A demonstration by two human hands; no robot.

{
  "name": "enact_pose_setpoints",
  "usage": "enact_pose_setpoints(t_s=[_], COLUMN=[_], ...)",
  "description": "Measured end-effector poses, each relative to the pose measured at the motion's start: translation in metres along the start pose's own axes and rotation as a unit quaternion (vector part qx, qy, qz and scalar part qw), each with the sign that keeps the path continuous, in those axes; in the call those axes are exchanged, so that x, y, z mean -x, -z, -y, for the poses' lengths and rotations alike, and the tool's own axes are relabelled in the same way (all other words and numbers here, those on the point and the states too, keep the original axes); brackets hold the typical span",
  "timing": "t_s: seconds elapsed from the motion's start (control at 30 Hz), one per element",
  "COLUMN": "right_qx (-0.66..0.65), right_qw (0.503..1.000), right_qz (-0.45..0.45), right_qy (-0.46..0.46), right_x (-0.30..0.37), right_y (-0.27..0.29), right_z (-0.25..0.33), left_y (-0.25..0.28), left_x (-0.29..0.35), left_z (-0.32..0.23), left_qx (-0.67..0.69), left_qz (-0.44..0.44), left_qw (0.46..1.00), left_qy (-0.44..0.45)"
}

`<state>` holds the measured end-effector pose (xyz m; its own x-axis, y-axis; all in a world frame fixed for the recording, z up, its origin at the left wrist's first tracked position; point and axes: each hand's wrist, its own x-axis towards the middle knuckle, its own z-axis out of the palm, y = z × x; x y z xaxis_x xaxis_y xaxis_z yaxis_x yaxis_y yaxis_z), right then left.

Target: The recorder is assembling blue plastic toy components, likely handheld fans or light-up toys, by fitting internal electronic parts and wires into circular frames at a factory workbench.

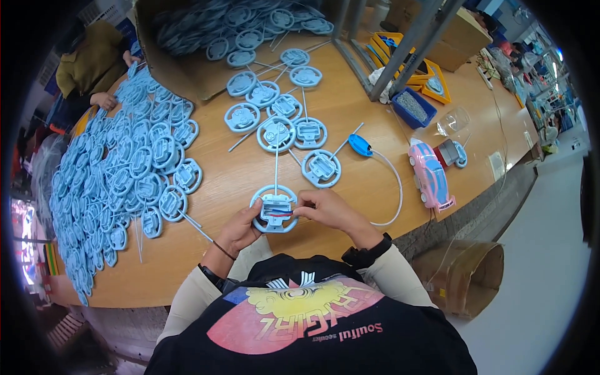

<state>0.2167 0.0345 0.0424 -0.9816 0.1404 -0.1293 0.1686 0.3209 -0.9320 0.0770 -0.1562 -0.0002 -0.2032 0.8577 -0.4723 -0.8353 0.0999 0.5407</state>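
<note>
A light-blue toy steering wheel (pixel 257 220) is at the table's near edge, its open compartment facing up and a thin pale rod reaching away from it. My left hand (pixel 240 227) is closed around the wheel's left rim, thumb on top. Across the compartment lie thin red and blue wires (pixel 279 212). My right hand (pixel 322 209) is at the wheel's right side, its fingers pinched at the ends of these wires; the fingertips are partly hidden. Just beyond sits another light-blue wheel (pixel 321 169), with more such wheels (pixel 277 133) behind it.
A big heap of wheels (pixel 125 169) covers the table's left, beside a co-worker's hand (pixel 104 100). An open box of wheels (pixel 200 81) stands at the back. A blue handheld piece with white cable (pixel 360 145), pink toy car (pixel 429 175), blue bin (pixel 412 107) and metal frame (pixel 400 62) are right.
</note>
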Motion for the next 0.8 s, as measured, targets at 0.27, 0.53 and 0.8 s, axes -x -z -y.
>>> enact_pose_setpoints(t_s=[0.27,0.53,0.8], right_qx=[0.011,0.045,-0.002], right_qw=[1.0,0.998,0.996], right_qz=[0.012,-0.032,-0.036], right_qy=[0.0,-0.024,-0.076], right_x=[-0.007,0.003,0.001], right_y=[-0.014,-0.029,-0.029], right_z=[-0.011,-0.039,-0.056], left_y=[0.013,0.114,0.037], left_x=[0.0,0.036,0.13], left_z=[0.005,-0.113,-0.282], left_qx=[-0.005,-0.22,0.098], left_qz=[-0.001,-0.231,-0.327], left_qw=[1.0,0.923,0.917], left_qy=[-0.007,-0.214,-0.207])
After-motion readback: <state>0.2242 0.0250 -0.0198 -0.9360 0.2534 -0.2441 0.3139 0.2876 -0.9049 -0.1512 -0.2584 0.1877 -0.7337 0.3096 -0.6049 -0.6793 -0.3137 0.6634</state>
